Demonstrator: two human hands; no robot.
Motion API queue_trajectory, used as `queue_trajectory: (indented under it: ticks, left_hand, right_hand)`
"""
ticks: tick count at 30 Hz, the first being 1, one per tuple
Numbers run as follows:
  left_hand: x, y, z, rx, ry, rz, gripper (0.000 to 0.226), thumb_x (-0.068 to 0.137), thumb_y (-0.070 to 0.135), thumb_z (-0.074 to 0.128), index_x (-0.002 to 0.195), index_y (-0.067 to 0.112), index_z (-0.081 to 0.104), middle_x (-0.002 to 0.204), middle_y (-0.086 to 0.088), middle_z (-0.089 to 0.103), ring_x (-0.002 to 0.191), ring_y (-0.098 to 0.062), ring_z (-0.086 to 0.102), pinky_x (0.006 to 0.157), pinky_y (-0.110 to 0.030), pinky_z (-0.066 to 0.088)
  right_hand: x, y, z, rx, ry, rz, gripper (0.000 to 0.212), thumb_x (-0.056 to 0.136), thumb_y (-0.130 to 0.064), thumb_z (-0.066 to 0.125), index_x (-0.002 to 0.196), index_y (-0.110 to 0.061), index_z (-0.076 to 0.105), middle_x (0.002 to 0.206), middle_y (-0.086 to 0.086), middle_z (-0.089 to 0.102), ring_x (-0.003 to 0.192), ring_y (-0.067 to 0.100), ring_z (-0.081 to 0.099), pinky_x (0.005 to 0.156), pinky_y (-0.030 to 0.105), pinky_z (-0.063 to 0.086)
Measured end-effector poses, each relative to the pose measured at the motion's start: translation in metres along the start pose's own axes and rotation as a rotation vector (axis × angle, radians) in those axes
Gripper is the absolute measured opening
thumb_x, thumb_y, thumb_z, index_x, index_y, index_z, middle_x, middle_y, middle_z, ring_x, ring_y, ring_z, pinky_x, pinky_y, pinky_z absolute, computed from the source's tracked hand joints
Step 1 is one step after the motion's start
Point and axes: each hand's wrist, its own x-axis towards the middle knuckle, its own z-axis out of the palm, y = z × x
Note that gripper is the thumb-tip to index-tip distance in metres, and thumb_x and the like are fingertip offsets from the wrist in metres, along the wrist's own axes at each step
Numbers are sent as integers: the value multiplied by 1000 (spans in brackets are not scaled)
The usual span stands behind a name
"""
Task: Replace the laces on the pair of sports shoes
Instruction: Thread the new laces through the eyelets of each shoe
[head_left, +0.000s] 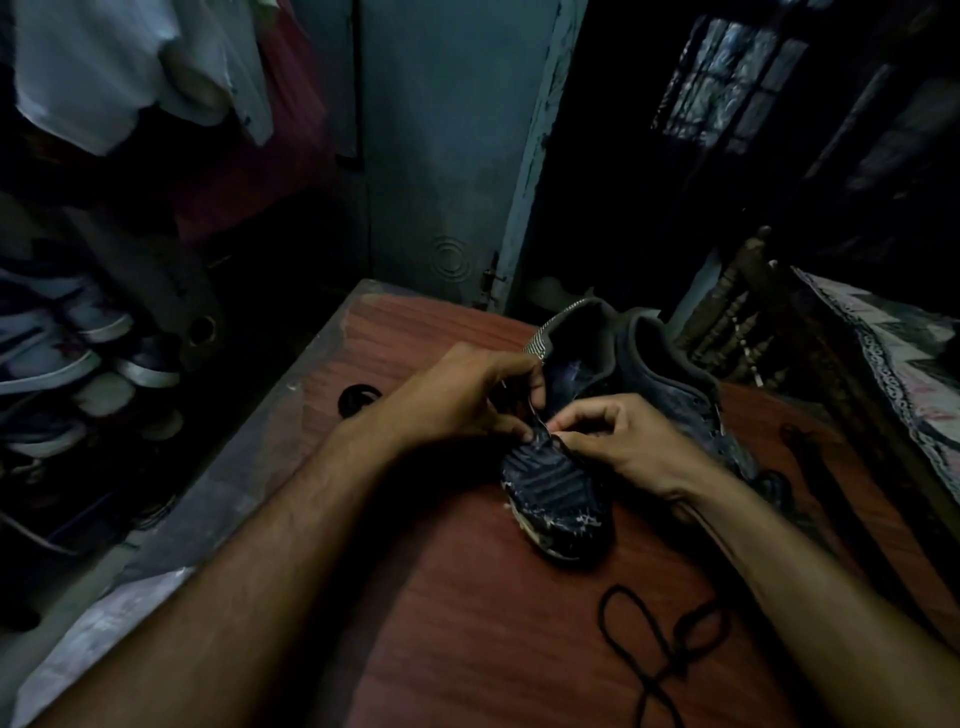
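Two dark sports shoes sit side by side on a red-brown wooden table (467, 623), in the middle right of the frame; the near shoe (558, 496) points its toe down toward the bottom of the frame, and the far shoe (685, 395) lies just beside it on the right.

The left hand (467, 395) curls over the near shoe and pinches something thin by the eyelets; the right hand (618, 441) pinches there too, fingertips nearly touching the left ones; it looks like a lace end, but the room is dim and blurry, so I cannot tell if it goes in or comes out.

A loose black lace (670, 639) lies in loops on the table at the bottom right of the frame; another dark string (800, 457) lies at the right, past the far shoe; I cannot tell which are old and which are new.

My guess is the job is still early; the near shoe shows no full lacing that I can see, and the far shoe waits its turn.

The table has bare wood at the bottom middle for pulling lace; its left edge (249, 467) runs slanting from top middle to lower left, close to the left arm; a small dark ring (358, 399) sits near that edge; a shoe rack (78, 374) stands beyond it at the left; a bed (893, 364) crowds the right side.
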Motion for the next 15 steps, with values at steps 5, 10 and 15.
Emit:
queue_trajectory:
  ticks: [5, 10, 15]
  left_hand:
    - [-1, 0, 1, -13, 15, -11, 31, 76, 19, 90, 92, 29, 66, 85, 10, 74, 79, -2, 69, 73, -29, 56]
    - [1, -1, 1, 0, 19, -7, 34, 75, 20, 90, 91, 34, 64, 84, 13, 73, 77, -8, 71, 72, -32, 56]
    - [0, 0, -1, -21, -3, -12, 34, 76, 19, 90, 93, 33, 64, 87, 10, 75, 79, -7, 72, 75, -32, 57]
  right_hand:
    - [1, -2, 5, 58, 87, 26, 19, 88, -3, 73, 78, -18, 78, 73, 1, 76, 68, 6, 70, 62, 17, 52]
    - [2, 2, 7, 77, 87, 27, 15, 88, -2, 72, 80, -15, 76, 69, -1, 73, 65, 4, 67, 61, 16, 50]
    - [4, -3, 2, 12, -9, 60, 14, 93, -7, 68, 87, -15, 76, 89, 9, 76, 78, 9, 68, 74, 20, 54]
